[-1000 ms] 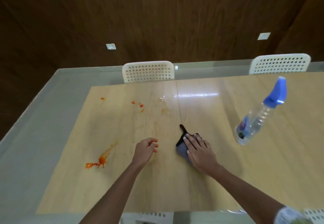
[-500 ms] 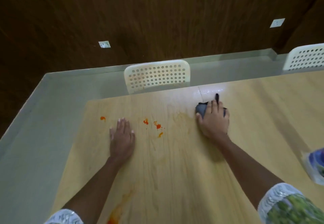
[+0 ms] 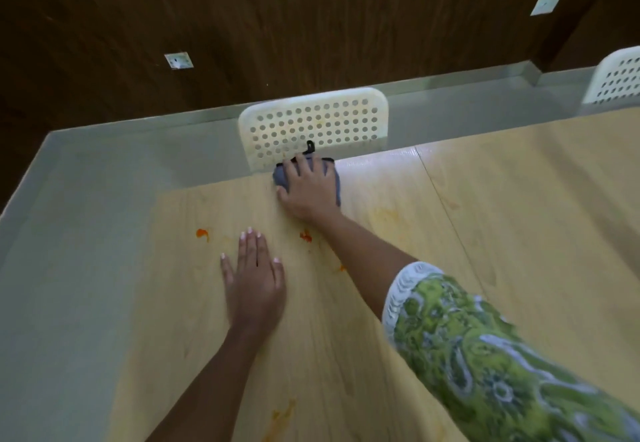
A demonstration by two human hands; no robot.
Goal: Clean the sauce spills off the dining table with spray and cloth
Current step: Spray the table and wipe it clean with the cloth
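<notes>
Sliding further out, the right hand (image 3: 306, 188) now presses the grey cloth (image 3: 334, 183) with flat fingers at the desk's (image 3: 485, 233) far edge. The left hand (image 3: 254, 279) lies flat on the desk, holding nothing. Red sauce spots (image 3: 202, 233) sit nearer than the cloth, so wiping looks unfinished.

table (image 3: 519, 233): pale wood grain | cloth (image 3: 281, 176): grey-blue, black loop | sauce spots (image 3: 202, 233): orange-red | chair back (image 3: 311, 123): cream, rows of round holes | sleeve (image 3: 485, 355): green-and-white swirling print | wall (image 3: 311, 8): dark brown wood | floor (image 3: 69, 233): pale grey-green

Far edge: chair (image 3: 313, 126) back stands just beyond it.
Right side: table (image 3: 502, 216) wood lies open.
Middle: left hand (image 3: 254, 282) flat between two spots (image 3: 202, 233).
</notes>
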